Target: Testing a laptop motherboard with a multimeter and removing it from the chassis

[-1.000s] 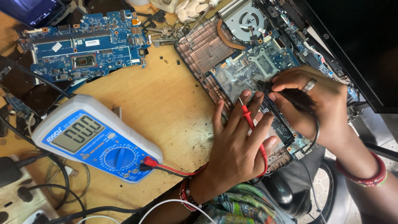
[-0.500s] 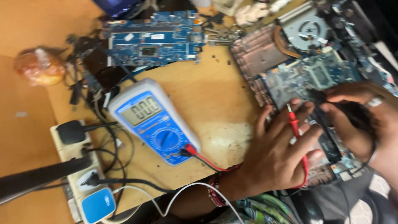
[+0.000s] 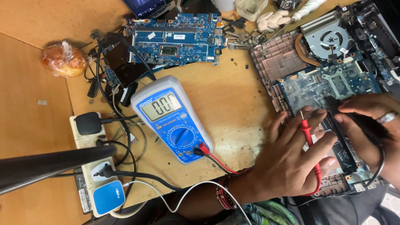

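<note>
The bench [image 3: 233,104] carries an opened laptop chassis [image 3: 333,79] at right and a blue multimeter [image 3: 173,118] at centre. Left hand [image 3: 291,162] fingers grip the red probe [image 3: 307,129] on the board; right hand [image 3: 371,125] fingers pinch the black probe [image 3: 333,102].

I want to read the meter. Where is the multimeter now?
In the head view the blue multimeter lies left of centre on the wooden table, between the power strip and the left hand.

A wooden worktop [image 3: 237,96] carries a blue multimeter [image 3: 173,118]; left of it a power strip [image 3: 93,166], behind it a bare circuit board [image 3: 177,39].
</note>
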